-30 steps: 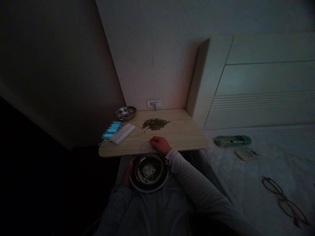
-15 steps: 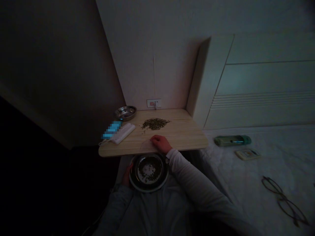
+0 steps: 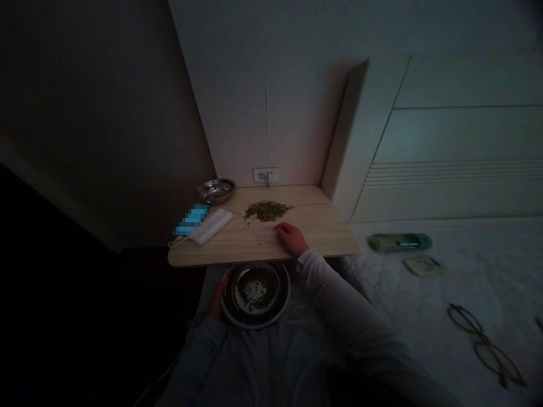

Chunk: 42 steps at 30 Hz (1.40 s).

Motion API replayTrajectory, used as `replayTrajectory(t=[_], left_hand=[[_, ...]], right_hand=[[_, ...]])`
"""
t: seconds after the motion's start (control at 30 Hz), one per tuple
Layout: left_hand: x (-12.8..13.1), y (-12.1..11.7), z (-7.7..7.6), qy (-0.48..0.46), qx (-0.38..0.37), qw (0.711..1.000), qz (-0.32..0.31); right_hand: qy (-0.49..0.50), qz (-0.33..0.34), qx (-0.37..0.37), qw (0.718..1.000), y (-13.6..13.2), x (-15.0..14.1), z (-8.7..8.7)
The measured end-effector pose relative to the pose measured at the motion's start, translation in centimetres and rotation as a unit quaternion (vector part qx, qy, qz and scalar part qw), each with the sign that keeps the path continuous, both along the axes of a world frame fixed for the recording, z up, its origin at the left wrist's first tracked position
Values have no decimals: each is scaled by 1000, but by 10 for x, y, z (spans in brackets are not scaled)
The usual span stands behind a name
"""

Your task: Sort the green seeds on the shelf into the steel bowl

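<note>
A steel bowl (image 3: 256, 294) with several small green beans in it sits in my lap, just under the front edge of a small wooden table (image 3: 322, 234). My left hand (image 3: 217, 302) grips the bowl's left rim. My right hand (image 3: 291, 238) rests on the tabletop with curled fingers pressed on a thin, pale, round piece (image 3: 267, 235), just short of a loose pile of green beans (image 3: 267, 211).
A second steel bowl (image 3: 216, 191), a white power bank (image 3: 211, 226) and a phone (image 3: 192, 220) lie on the table's left. A wall socket (image 3: 265, 175) is behind. On the bed at right are a green case (image 3: 399, 242), a card (image 3: 425, 265) and glasses (image 3: 481, 345).
My right hand has slid the pale round piece away from the table's front edge, forward and right toward the bean pile. The bowl and left hand stay put.
</note>
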<state>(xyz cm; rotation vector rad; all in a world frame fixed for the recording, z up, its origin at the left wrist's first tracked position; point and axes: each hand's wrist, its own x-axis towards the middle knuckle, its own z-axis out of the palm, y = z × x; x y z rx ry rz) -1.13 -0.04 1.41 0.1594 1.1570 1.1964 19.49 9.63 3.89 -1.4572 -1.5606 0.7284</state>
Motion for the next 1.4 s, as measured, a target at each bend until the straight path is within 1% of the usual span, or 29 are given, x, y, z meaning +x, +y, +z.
replayTrajectory(t=[0.07,0.27,0.37,0.47,0.63,0.83,1.07,1.3,1.4], left_hand=[[0,0,-2,0,1,1000,3],[-1,0,-10,-16,0,1000,-15],[0,-1,-7,-23,0,1000,-20],[1,-2,-3,-22,11,999,-25],[1,-1,1,-9,-3,1000,-13],[3,-2,6,-25,-25,999,-11],[4,-4,3,-31,0,999,-14],[5,-6,7,-36,-10,999,-21],[5,-5,9,-39,-21,999,-20]], right_hand=[[-13,3,1,1000,-1,-2,1],[-45,4,3,999,-4,-3,1],[-35,4,-5,999,-4,-2,2],[-29,-12,10,999,-3,-2,3],[-51,-20,26,998,-4,-3,4],[-47,-13,18,999,-4,-3,4],[-53,10,16,998,-3,-2,2],[-70,15,17,997,-3,-2,2],[-72,27,18,997,-4,-2,3]])
